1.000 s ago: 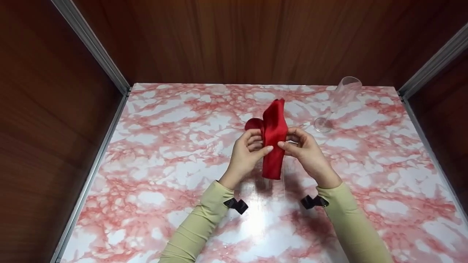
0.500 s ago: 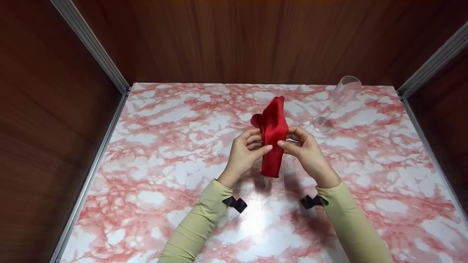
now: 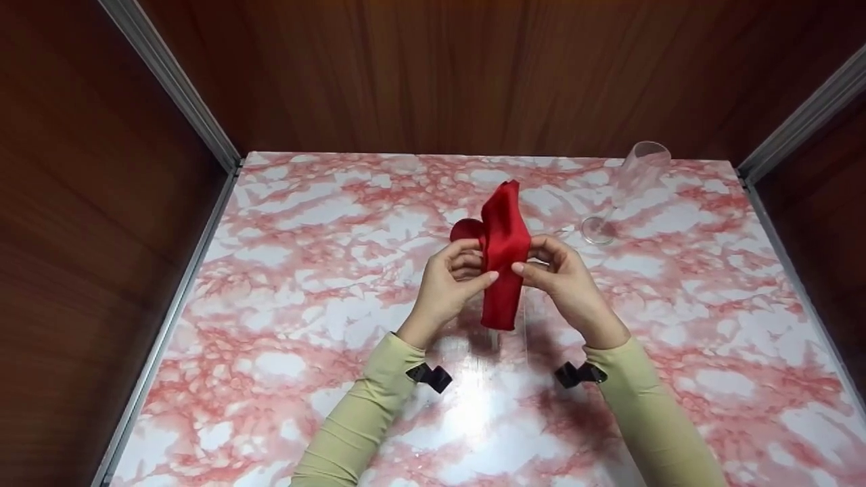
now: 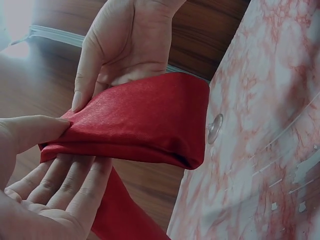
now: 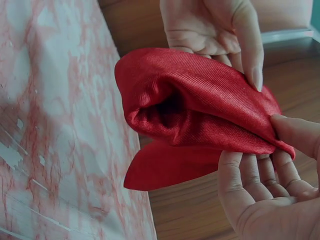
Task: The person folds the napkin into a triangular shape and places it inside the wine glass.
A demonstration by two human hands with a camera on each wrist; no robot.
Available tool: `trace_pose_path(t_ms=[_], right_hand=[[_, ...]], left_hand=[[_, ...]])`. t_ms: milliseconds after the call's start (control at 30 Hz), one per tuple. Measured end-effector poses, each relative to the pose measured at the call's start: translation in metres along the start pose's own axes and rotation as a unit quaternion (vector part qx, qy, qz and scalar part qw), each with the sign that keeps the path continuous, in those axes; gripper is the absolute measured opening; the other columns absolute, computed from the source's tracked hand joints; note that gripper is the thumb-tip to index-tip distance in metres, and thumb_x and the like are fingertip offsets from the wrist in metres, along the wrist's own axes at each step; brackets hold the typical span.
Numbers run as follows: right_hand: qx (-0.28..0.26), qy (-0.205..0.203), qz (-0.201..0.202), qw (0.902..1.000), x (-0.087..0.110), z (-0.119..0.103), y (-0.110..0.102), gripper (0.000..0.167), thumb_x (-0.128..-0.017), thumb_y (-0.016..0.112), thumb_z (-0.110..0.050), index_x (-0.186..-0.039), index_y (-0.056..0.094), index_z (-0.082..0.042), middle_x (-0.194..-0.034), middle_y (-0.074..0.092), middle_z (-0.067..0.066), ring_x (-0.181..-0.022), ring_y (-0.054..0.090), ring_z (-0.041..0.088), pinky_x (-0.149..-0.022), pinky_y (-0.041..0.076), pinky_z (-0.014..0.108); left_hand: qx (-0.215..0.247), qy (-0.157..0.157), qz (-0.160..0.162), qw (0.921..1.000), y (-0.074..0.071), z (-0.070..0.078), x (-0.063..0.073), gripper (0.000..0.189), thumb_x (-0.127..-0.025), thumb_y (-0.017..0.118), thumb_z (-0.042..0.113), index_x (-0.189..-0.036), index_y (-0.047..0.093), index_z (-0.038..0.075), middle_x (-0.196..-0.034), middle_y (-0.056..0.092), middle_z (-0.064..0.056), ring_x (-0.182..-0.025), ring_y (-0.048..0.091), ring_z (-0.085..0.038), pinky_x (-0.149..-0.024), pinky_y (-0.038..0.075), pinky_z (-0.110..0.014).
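A shiny red satin napkin (image 3: 500, 297), folded into a narrow layered strip, is held up over the table between both hands. My left hand (image 3: 446, 284) pinches its left edge, thumb in front and fingers behind. On the opposite edge my right hand (image 3: 572, 287) pinches it the same way. Behind the left fingers a rounded flap (image 3: 467, 230) of the same cloth sticks out. In the right wrist view the napkin's near end (image 5: 200, 95) shows a hollow fold, and a loose tail (image 5: 170, 167) hangs beneath. The left wrist view shows its broad smooth face (image 4: 140, 115).
A clear champagne flute (image 3: 636, 172) stands upright at the back right of the table, its round foot (image 3: 598, 230) near the right hand. The tabletop (image 3: 325, 325) has a red-and-white marbled pattern. Dark wood panels (image 3: 433, 81) enclose the back and sides.
The napkin and the left hand have shifted slightly left. The flap behind the left fingers moved right and narrowed, then came out to the left again. Both hands keep their hold.
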State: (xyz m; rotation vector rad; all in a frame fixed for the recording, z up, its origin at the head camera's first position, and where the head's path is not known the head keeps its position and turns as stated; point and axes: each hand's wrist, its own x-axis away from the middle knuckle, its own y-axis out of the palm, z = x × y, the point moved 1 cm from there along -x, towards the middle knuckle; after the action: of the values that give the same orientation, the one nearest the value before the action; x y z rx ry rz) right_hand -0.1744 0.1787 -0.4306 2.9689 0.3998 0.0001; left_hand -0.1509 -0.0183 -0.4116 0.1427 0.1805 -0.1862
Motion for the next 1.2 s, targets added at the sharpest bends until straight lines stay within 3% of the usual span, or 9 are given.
trace_pose_path(t_ms=[367, 667, 767, 900, 1033, 1200], right_hand=[[-0.004, -0.004, 0.001, 1.0000, 0.001, 0.001, -0.002, 0.030, -0.085, 0.069, 0.001, -0.112, 0.055, 0.005, -0.102, 0.062, 0.014, -0.088, 0.065, 0.023, -0.083, 0.053, 0.039], [0.015, -0.021, 0.012, 0.9996, -0.001, 0.016, -0.008, 0.041, -0.086, 0.070, -0.002, -0.123, 0.053, 0.007, -0.118, 0.058, 0.019, -0.111, 0.057, 0.029, -0.094, 0.047, 0.036], [0.046, -0.025, 0.030, 0.9982, -0.001, 0.022, -0.012, 0.043, -0.087, 0.069, -0.001, -0.125, 0.051, 0.008, -0.123, 0.056, 0.022, -0.114, 0.055, 0.032, -0.095, 0.046, 0.032], [0.080, -0.031, 0.071, 0.9938, -0.003, 0.031, -0.021, 0.045, -0.086, 0.069, 0.000, -0.126, 0.051, 0.010, -0.125, 0.054, 0.025, -0.116, 0.053, 0.032, -0.093, 0.047, 0.029], [0.074, -0.023, 0.106, 0.9914, -0.004, 0.037, -0.033, 0.046, -0.086, 0.068, 0.002, -0.128, 0.050, 0.009, -0.126, 0.053, 0.021, -0.117, 0.051, 0.031, -0.092, 0.048, 0.028], [0.065, -0.023, 0.135, 0.9884, -0.006, 0.038, -0.046, 0.050, -0.087, 0.066, 0.005, -0.132, 0.045, 0.008, -0.129, 0.051, 0.020, -0.119, 0.049, 0.030, -0.092, 0.048, 0.028]], left_hand=[[0.003, 0.021, 0.015, 0.9997, -0.001, -0.003, -0.001, 0.038, -0.079, 0.070, -0.012, -0.114, 0.056, -0.014, -0.091, 0.064, -0.027, -0.084, 0.063, -0.027, -0.081, 0.053, -0.039], [0.008, 0.030, 0.047, 0.9984, -0.005, -0.005, -0.004, 0.036, -0.079, 0.070, -0.012, -0.112, 0.055, -0.014, -0.092, 0.064, -0.027, -0.085, 0.064, -0.029, -0.081, 0.053, -0.040], [0.006, 0.030, 0.051, 0.9982, -0.006, -0.005, -0.004, 0.036, -0.079, 0.070, -0.012, -0.111, 0.055, -0.014, -0.092, 0.065, -0.027, -0.085, 0.065, -0.030, -0.081, 0.054, -0.040], [0.007, 0.030, 0.054, 0.9981, -0.008, -0.019, -0.008, 0.037, -0.078, 0.071, -0.011, -0.112, 0.056, -0.013, -0.093, 0.065, -0.026, -0.086, 0.064, -0.030, -0.081, 0.053, -0.040], [0.008, 0.035, 0.055, 0.9978, -0.010, -0.033, -0.011, 0.038, -0.078, 0.073, -0.009, -0.113, 0.057, -0.009, -0.093, 0.066, -0.022, -0.085, 0.065, -0.027, -0.080, 0.054, -0.038], [0.008, 0.050, 0.051, 0.9974, -0.011, -0.035, -0.011, 0.037, -0.078, 0.074, -0.005, -0.112, 0.058, -0.006, -0.092, 0.068, -0.016, -0.085, 0.065, -0.024, -0.080, 0.054, -0.038]])
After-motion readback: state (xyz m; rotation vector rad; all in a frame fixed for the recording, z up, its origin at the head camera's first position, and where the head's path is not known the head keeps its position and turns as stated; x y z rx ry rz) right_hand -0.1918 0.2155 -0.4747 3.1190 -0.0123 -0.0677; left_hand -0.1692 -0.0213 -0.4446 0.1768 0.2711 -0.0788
